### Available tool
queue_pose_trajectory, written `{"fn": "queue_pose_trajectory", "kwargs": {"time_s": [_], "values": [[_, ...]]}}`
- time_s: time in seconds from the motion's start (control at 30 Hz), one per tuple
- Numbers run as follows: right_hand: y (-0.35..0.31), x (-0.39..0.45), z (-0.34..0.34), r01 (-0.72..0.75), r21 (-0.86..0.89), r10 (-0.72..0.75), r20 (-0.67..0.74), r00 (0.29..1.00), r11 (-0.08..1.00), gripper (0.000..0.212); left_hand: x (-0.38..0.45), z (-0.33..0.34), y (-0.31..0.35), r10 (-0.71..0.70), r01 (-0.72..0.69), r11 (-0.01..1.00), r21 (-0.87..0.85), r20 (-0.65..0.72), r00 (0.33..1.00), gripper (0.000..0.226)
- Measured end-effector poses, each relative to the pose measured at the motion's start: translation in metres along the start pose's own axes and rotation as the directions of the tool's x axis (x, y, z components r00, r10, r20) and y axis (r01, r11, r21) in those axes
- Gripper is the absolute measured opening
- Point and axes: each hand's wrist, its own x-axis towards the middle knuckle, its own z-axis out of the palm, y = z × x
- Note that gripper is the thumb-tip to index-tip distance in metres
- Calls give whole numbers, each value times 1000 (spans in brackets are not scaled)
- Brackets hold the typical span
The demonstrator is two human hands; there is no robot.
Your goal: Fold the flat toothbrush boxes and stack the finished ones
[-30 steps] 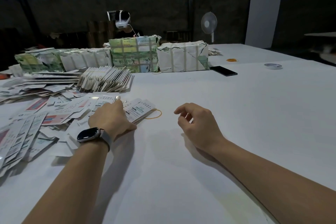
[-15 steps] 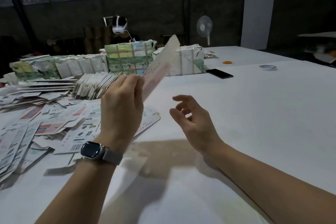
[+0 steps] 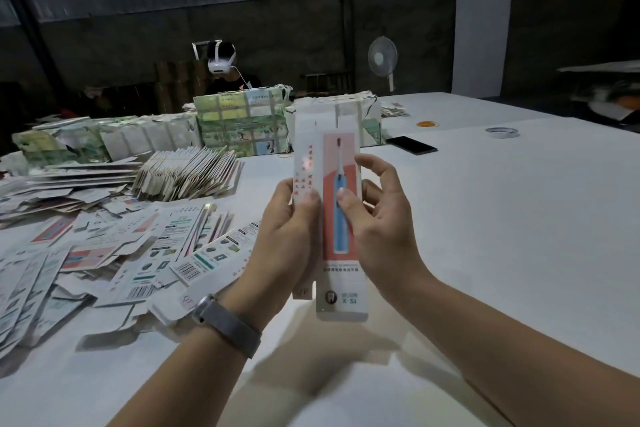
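I hold one flat toothbrush box upright in front of me, above the white table. Its front shows a blue toothbrush on a pink panel. My left hand, with a watch on the wrist, pinches the box's left edge between thumb and fingers. My right hand grips the right edge, thumb pressed on the printed face and fingers curled behind. A loose heap of flat boxes covers the table to my left. Behind it leans a fanned row of boxes.
Wrapped bundles line the far side of the table, and a person sits behind them. A black phone, a tape roll and an orange ring lie at the far right. A fan stands beyond.
My left hand lifted a flat box off the heap and brought it upright in front of me. My right hand rose from the table and took hold of its right edge.
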Motion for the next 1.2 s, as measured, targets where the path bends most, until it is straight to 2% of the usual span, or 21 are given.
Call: {"fn": "queue_pose_trajectory", "kwargs": {"time_s": [0.07,0.13,0.27,0.4,0.6,0.77,0.9,1.07,1.2], "values": [[1,-4,1,-43,24,44,-9,999,999,38,0,3,-4,-16,16,1000,0,-31,999,13],[3,-5,0,-63,27,63,4,998,998,38,1,2,-3,-45,41,997,-71,-51,998,10],[2,-6,0,-58,7,58,46,997,998,36,2,0,0,-44,36,996,-85,-94,995,20],[5,-9,2,-113,111,106,69,992,987,37,0,3,-4,-35,23,994,-110,-104,994,31],[7,-11,-2,-238,207,205,168,964,949,33,-3,5,-14,-8,1,995,-105,-73,997,27],[4,-10,1,-298,284,232,244,942,911,33,-4,5,-13,-1,-7,996,-90,-82,997,37],[4,-11,-1,-280,269,207,271,940,921,32,-5,7,-10,23,-30,994,-108,-74,997,44],[4,-12,-1,-301,267,224,286,932,915,32,-5,7,-13,43,-52,994,-92,-104,994,33],[2,-11,-4,-253,158,198,299,933,954,42,-6,7,-15,70,-78,994,-74,-102,992,34]]}}
